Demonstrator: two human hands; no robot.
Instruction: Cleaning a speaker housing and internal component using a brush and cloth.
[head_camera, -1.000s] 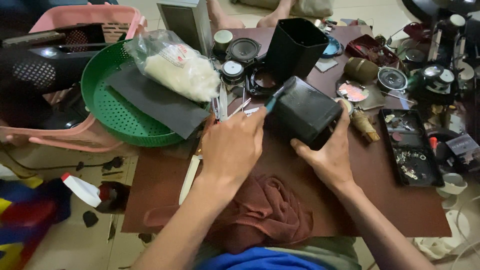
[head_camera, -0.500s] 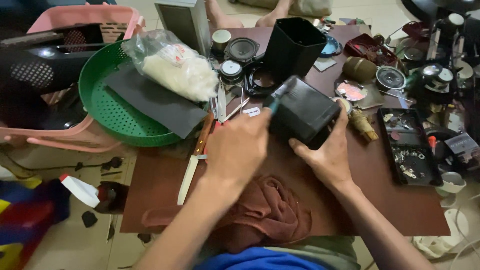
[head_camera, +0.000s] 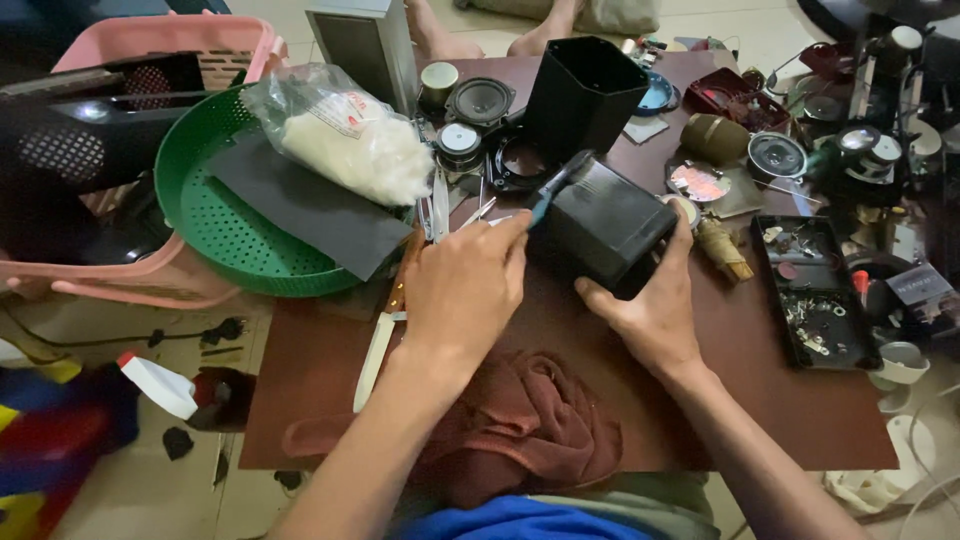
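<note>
Black box gripped by right hand; left hand holds blue-handled tool; speakers behind.

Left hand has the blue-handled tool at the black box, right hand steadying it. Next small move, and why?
Probably press the blue-handled tool tip further in at the black box top edge. The left hand has it angled against that edge, and the right hand braces the tilted box from below.

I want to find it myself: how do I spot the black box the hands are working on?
Look at the brown table and find the person's two hands near its middle. The right hand cups a black box lying tilted on its side, while the left hand pokes a blue-handled tool at its top. The taller black housing behind it stands upright and open, with no hand on it.
</note>
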